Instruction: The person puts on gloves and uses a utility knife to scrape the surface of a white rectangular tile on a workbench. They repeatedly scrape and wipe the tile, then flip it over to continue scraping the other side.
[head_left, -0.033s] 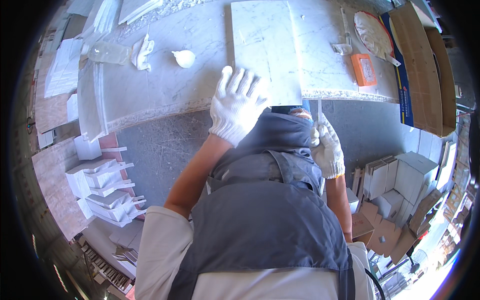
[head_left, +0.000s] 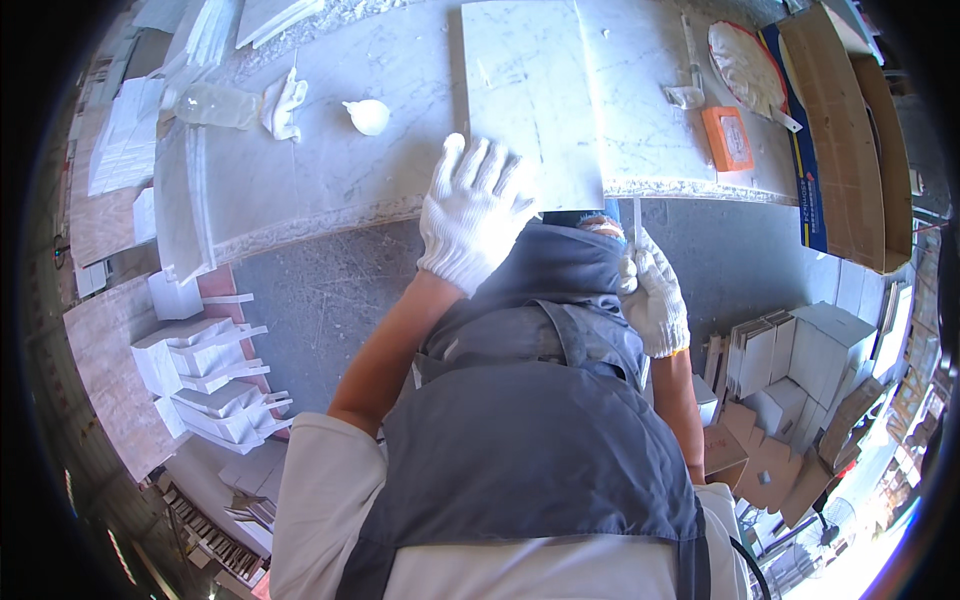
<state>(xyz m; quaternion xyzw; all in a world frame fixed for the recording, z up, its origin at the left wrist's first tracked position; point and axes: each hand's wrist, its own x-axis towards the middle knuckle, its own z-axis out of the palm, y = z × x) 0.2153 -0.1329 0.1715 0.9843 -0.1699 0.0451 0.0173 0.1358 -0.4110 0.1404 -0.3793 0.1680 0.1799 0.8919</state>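
My left hand (head_left: 477, 212), in a white knit glove, lies with its fingers spread on the near left part of a pale veined marble slab (head_left: 530, 95). The slab rests on the bench, and its near end reaches slightly past the bench edge. My right hand (head_left: 655, 295), gloved too, is lower, just off the bench's near edge. Its fingers are closed on a thin, pale, flat strip (head_left: 638, 218) that points up toward the edge. Whether the strip is a tool or a piece of material cannot be made out.
On the marble-topped bench (head_left: 300, 185) are a white rounded piece (head_left: 368, 117), a clear bottle (head_left: 215, 105), a crumpled white cloth (head_left: 287, 105), an orange block (head_left: 728, 139), a red-rimmed round pad (head_left: 745, 68) and an open cardboard box (head_left: 835, 130). White pieces (head_left: 210, 365) are stacked at left.
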